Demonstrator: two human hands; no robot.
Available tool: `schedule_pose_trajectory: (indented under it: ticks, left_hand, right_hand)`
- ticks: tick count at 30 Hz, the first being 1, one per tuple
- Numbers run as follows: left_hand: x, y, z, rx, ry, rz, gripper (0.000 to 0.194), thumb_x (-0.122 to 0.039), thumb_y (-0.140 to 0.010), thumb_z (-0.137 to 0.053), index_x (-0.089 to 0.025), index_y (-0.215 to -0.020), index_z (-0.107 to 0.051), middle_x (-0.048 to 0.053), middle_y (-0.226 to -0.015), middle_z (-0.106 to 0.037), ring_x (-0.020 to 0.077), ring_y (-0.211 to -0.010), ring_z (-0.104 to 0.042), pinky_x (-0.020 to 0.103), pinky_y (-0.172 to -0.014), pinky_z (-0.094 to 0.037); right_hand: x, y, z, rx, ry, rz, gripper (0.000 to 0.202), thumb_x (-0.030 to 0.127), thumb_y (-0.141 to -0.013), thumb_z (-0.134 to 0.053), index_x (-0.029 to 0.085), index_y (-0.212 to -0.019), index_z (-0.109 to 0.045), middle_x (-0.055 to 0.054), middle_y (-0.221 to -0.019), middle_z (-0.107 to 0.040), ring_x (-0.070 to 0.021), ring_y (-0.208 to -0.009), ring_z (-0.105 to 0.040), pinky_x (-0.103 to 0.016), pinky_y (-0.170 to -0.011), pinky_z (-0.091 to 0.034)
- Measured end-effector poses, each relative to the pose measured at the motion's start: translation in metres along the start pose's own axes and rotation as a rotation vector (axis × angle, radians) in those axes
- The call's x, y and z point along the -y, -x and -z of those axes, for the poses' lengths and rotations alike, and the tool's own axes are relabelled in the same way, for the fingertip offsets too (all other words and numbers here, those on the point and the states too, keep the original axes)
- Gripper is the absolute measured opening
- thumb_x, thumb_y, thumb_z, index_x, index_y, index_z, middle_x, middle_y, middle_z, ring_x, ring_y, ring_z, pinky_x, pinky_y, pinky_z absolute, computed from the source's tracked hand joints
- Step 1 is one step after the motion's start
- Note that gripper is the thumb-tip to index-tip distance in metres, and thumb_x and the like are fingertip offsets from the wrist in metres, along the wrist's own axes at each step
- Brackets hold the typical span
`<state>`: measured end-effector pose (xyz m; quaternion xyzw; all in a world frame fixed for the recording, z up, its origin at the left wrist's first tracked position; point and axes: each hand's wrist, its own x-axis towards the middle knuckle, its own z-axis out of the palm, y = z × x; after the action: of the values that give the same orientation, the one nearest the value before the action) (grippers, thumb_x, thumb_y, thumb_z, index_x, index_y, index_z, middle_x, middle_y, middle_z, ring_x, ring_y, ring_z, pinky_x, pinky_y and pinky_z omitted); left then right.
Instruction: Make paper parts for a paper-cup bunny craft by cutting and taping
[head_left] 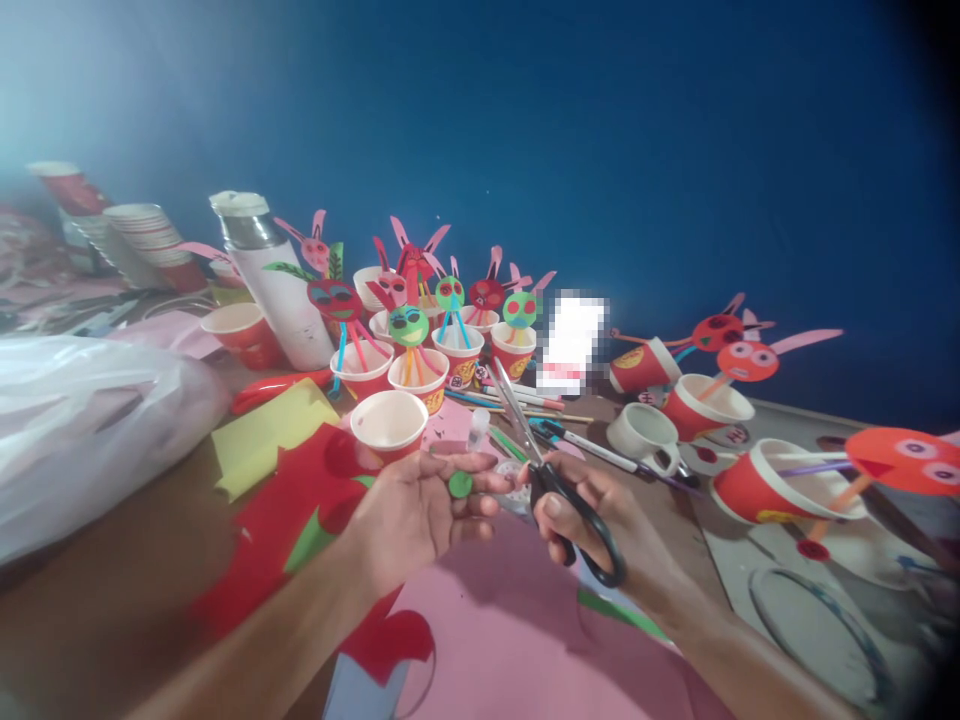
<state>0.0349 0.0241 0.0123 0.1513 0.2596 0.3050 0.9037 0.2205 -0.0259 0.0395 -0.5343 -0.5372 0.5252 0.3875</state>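
My left hand (411, 515) is palm up with the fingers partly curled, and a small green paper circle (460, 485) lies on them. In my right hand (592, 500) is a pair of scissors (574, 510) with black handles, its blades slightly parted and pointing up and away. The blade tips are well beyond the paper circle, not touching it. Pink paper (495, 630) is spread beneath both hands. Red paper scraps (300, 490) with cut-out edges lie by my left forearm. Just behind my left hand stands an empty paper cup (389, 425).
Several red paper cups (362, 375) with paper-faced figures stand along the blue wall, near a white flask (281, 300). A plastic bag (97, 430) fills the left side. On the right are a white mug (643, 437), pens (592, 443) and a tipped cup (750, 490).
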Motion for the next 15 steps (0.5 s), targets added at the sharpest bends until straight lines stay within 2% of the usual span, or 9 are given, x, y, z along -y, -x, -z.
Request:
schedule_pose_trajectory:
  ticks: [4,9,12,15]
  left_hand:
    - [0.000,0.003,-0.001,0.004,-0.114,-0.038,0.023,-0.019,-0.081,-0.043,-0.008,-0.092,-0.060,0.014,-0.086,-0.068,0.0193,-0.069,-0.064,0.030,-0.063,-0.051]
    - [-0.016,0.024,0.000,-0.086,-0.343,-0.209,0.011,-0.009,-0.080,-0.047,-0.014,-0.083,-0.056,0.009,-0.083,-0.068,0.0142,-0.062,-0.061,0.025,-0.056,-0.050]
    - [-0.022,0.043,0.008,-0.164,-0.510,-0.259,0.005,-0.012,-0.080,-0.052,-0.015,-0.076,-0.055,0.007,-0.079,-0.067,0.0112,-0.057,-0.058,0.022,-0.052,-0.047]
    - [-0.015,0.052,0.023,-0.265,-0.687,-0.240,0.003,-0.014,-0.077,-0.055,-0.014,-0.077,-0.058,0.006,-0.076,-0.066,0.0096,-0.053,-0.055,0.020,-0.049,-0.044]
  right_hand:
    - [0.007,0.003,0.004,-0.028,0.098,0.060,0.029,0.048,-0.075,-0.060,0.020,-0.079,-0.055,0.004,-0.054,-0.054,-0.0105,-0.044,-0.051,-0.021,-0.044,-0.043]
    - [0.006,0.004,0.003,-0.042,0.148,0.089,0.024,0.046,-0.078,-0.056,0.021,-0.079,-0.055,0.004,-0.051,-0.054,-0.0112,-0.042,-0.053,-0.021,-0.042,-0.043]
    - [0.007,0.005,0.002,-0.076,0.195,0.094,0.022,0.044,-0.077,-0.057,0.023,-0.074,-0.057,0.003,-0.047,-0.055,-0.0117,-0.040,-0.053,-0.021,-0.039,-0.041]
    - [0.010,0.006,0.002,-0.087,0.196,0.096,0.021,0.043,-0.077,-0.056,0.023,-0.071,-0.056,0.004,-0.045,-0.055,-0.0116,-0.037,-0.052,-0.021,-0.037,-0.039]
